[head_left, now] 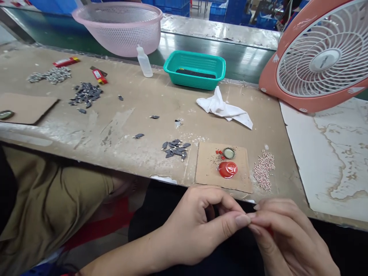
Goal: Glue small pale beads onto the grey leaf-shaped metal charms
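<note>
My left hand [207,226] and my right hand [287,230] meet at their fingertips just in front of the table's near edge. Both are closed in a pinch, thumb against forefinger. Whatever sits between the fingertips is hidden; a bit of red shows by the right thumb. Beyond them lies a cardboard square [207,161] bearing a red glossy cap [227,170], a crimped bottle cap [229,153] and small red pieces [220,152]. To its right is a heap of tiny pinkish beads [263,171]. Left of it, small dark leaf-shaped pieces [175,147] form a pile.
An orange fan [324,61] stands at the right. Behind are a white cloth [224,109], a green basket [195,80], a squeeze bottle [144,63] and a pink basket [120,30]. More dark pieces [86,93] lie left. Another person's leg [57,191] is beside me.
</note>
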`<action>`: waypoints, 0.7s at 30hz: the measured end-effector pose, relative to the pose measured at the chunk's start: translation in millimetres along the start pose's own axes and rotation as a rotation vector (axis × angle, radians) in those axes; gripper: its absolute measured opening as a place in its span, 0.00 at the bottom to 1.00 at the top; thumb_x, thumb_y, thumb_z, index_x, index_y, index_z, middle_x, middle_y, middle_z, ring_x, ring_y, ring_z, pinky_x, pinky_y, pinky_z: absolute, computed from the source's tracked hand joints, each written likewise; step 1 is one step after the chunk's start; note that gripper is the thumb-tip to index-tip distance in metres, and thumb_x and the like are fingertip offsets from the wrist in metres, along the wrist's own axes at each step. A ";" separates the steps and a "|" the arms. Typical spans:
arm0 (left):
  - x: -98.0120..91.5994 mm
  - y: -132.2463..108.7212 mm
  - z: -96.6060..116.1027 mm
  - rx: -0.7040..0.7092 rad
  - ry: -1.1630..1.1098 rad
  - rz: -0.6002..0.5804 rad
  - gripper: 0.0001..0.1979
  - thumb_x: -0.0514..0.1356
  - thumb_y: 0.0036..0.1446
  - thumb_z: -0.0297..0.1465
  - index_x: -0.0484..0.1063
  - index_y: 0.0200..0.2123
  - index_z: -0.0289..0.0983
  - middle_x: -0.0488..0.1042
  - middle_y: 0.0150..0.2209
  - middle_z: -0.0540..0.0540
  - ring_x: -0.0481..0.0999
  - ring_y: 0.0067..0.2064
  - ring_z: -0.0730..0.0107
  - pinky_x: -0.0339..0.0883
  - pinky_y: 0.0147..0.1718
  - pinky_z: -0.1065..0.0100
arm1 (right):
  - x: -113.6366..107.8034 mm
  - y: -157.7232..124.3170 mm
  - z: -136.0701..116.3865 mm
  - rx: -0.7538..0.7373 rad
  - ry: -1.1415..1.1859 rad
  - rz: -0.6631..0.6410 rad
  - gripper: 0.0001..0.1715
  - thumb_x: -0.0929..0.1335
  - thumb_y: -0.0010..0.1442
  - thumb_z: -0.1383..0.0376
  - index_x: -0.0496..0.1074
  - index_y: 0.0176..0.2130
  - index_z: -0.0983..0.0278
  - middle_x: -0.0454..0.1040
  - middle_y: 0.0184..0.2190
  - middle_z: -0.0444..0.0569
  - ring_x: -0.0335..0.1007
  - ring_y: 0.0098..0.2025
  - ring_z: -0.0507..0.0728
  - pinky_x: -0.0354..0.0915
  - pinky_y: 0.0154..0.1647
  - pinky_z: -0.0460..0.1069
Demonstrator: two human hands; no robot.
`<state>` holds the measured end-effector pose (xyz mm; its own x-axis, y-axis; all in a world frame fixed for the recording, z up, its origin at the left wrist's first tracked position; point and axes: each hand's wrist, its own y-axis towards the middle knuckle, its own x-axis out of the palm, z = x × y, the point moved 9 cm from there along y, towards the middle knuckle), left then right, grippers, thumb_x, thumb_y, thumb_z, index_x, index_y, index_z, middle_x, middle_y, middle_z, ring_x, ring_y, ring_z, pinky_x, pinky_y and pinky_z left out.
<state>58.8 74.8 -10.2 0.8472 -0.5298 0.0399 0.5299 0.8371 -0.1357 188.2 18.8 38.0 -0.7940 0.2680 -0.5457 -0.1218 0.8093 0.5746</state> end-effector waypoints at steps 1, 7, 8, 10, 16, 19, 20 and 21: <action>-1.0 -1.5 0.2 0.019 -0.002 0.003 0.11 0.67 0.62 0.34 0.82 0.32 0.33 0.78 0.27 0.45 0.72 0.28 0.71 0.63 0.26 0.72 | 1.2 0.8 -0.1 0.006 0.020 0.001 0.08 0.70 0.64 0.75 0.75 0.41 0.63 0.72 0.33 0.44 0.71 0.38 0.50 0.70 0.39 0.45; -7.9 -7.8 1.0 0.095 -0.034 0.056 0.09 0.65 0.64 0.31 0.80 0.32 0.34 0.77 0.28 0.48 0.71 0.30 0.74 0.63 0.30 0.74 | 9.3 4.6 -1.7 0.088 0.136 0.055 0.09 0.70 0.62 0.76 0.75 0.41 0.63 0.75 0.33 0.44 0.74 0.36 0.49 0.71 0.34 0.43; -9.0 -8.4 0.3 0.090 -0.043 0.064 0.09 0.66 0.64 0.31 0.79 0.31 0.34 0.77 0.28 0.48 0.71 0.29 0.74 0.63 0.30 0.74 | 10.6 4.5 -2.0 0.096 0.137 0.067 0.09 0.70 0.62 0.76 0.75 0.41 0.63 0.75 0.33 0.43 0.74 0.36 0.49 0.70 0.34 0.43; -10.5 -9.2 -0.2 0.091 -0.051 0.075 0.09 0.66 0.64 0.31 0.79 0.31 0.34 0.76 0.27 0.49 0.70 0.29 0.74 0.64 0.30 0.74 | 14.9 3.9 -0.9 0.114 0.140 0.067 0.09 0.70 0.63 0.75 0.75 0.41 0.63 0.74 0.33 0.43 0.74 0.36 0.48 0.70 0.34 0.42; -20.0 -9.3 2.4 0.163 0.091 0.101 0.10 0.65 0.66 0.32 0.78 0.32 0.35 0.79 0.29 0.48 0.73 0.30 0.74 0.66 0.31 0.74 | 25.6 0.7 4.7 0.103 0.079 0.005 0.07 0.69 0.65 0.73 0.74 0.41 0.62 0.74 0.34 0.42 0.73 0.35 0.48 0.69 0.35 0.42; -47.2 -13.1 14.7 0.329 0.402 0.231 0.06 0.64 0.66 0.29 0.78 0.34 0.36 0.81 0.32 0.48 0.78 0.33 0.70 0.69 0.36 0.70 | 19.7 -0.1 15.0 0.147 0.009 0.051 0.07 0.69 0.65 0.73 0.74 0.41 0.62 0.74 0.35 0.43 0.72 0.38 0.50 0.68 0.38 0.44; -62.0 -15.9 18.9 0.367 0.558 0.332 0.05 0.63 0.66 0.28 0.78 0.36 0.37 0.82 0.34 0.47 0.79 0.36 0.68 0.69 0.38 0.68 | 16.2 0.5 20.0 0.174 -0.017 0.074 0.06 0.69 0.65 0.72 0.74 0.41 0.61 0.74 0.36 0.43 0.72 0.38 0.50 0.68 0.39 0.45; -78.1 -19.0 21.7 0.370 0.733 0.449 0.04 0.63 0.67 0.28 0.78 0.38 0.38 0.82 0.36 0.46 0.79 0.39 0.64 0.69 0.42 0.65 | 13.1 1.7 25.0 0.199 -0.050 0.091 0.06 0.69 0.66 0.72 0.74 0.41 0.61 0.74 0.36 0.44 0.72 0.39 0.51 0.68 0.40 0.46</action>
<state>-16.6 103.3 10.7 0.8064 0.0054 -0.5913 0.2443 0.9076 0.3415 192.5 36.8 16.6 -0.7654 0.3659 -0.5294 0.0728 0.8666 0.4937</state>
